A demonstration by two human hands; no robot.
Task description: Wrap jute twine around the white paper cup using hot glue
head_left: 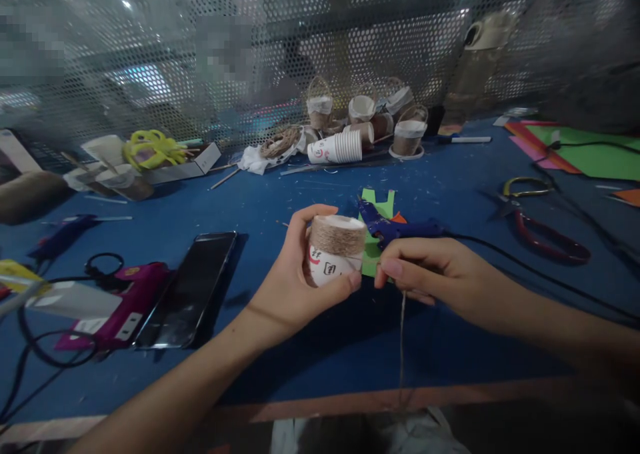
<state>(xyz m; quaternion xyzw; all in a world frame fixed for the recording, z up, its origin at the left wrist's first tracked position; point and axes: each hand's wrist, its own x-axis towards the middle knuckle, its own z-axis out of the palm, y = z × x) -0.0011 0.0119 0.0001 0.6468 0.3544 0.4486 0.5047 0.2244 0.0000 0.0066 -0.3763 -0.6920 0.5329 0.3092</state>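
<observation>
My left hand (300, 267) is wrapped round a white paper cup (333, 267) with printed marks. Brown twine (340, 234) winds in close turns round the upper part of the cup. To its right, my right hand (420, 267) pinches a strand of twine (402, 334) between thumb and fingers. The loose end hangs down past the table's front edge. Just behind my right hand lies a blue glue gun (405, 229), partly over a piece of green paper (371, 254).
Scissors (530, 214) and coloured paper (590, 147) lie at right. A phone (193, 287), a magenta power strip (125, 301) and a second glue gun (63, 237) are at left. Stacked paper cups (337, 147) and small twine baskets (407, 137) stand along the back, before a perforated panel (280, 54).
</observation>
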